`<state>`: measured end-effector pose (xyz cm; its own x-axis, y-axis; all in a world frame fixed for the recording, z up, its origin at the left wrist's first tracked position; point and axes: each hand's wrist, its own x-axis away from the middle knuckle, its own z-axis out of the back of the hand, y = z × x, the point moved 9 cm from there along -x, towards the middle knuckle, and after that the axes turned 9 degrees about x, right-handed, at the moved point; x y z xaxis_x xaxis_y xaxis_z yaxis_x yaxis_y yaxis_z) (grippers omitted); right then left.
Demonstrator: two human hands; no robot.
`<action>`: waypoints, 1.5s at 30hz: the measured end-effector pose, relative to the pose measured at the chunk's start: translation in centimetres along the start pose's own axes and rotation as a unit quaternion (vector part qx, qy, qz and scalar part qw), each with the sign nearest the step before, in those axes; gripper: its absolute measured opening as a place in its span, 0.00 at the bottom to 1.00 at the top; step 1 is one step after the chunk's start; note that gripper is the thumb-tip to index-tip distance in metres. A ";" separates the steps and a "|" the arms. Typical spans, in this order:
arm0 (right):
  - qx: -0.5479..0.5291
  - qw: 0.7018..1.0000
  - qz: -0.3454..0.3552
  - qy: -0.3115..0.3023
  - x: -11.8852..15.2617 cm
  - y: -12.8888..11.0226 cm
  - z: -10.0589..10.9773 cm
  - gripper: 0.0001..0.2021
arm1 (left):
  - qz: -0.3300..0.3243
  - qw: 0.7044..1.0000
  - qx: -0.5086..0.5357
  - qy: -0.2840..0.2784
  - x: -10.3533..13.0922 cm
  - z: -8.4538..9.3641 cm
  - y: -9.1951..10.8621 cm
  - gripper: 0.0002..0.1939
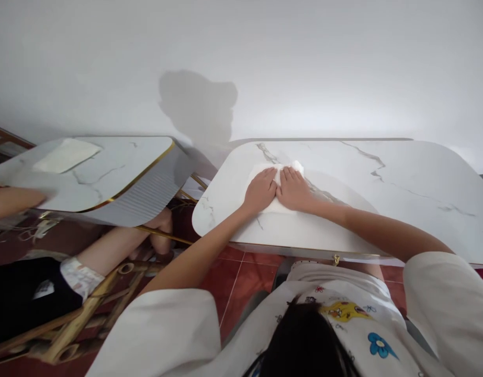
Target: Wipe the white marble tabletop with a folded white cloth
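Both hands, L (260, 191) & R (294, 189), lie flat w/ fingers spread, side by side on a white cloth (282, 173) at frame center, atop a marble table (382, 183). Cloth looks soft, light, limp; best pinched at its corners.

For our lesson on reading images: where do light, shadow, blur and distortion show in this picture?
Head view: soft, even light; a grey shadow falls on the white wall; the white marble-patterned table curves from lens distortion; a co-worker's forearm at far left is blurred; both hands on the white folded cloth stay sharp.
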<state>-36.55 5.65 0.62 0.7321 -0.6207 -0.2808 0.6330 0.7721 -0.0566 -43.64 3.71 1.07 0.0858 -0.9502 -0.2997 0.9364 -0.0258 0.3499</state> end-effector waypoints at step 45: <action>0.062 0.998 0.003 -0.025 -12.4 14.0 -2.6 0.25 | -0.039 0.997 0.063 0.026 -18.1 -4.9 -0.4 0.18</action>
<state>-37.44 24.53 0.80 0.7457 -0.6245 -0.2322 0.6525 0.7549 0.0654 -43.86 22.43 1.96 0.0346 -0.9262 -0.3753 0.8911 -0.1415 0.4312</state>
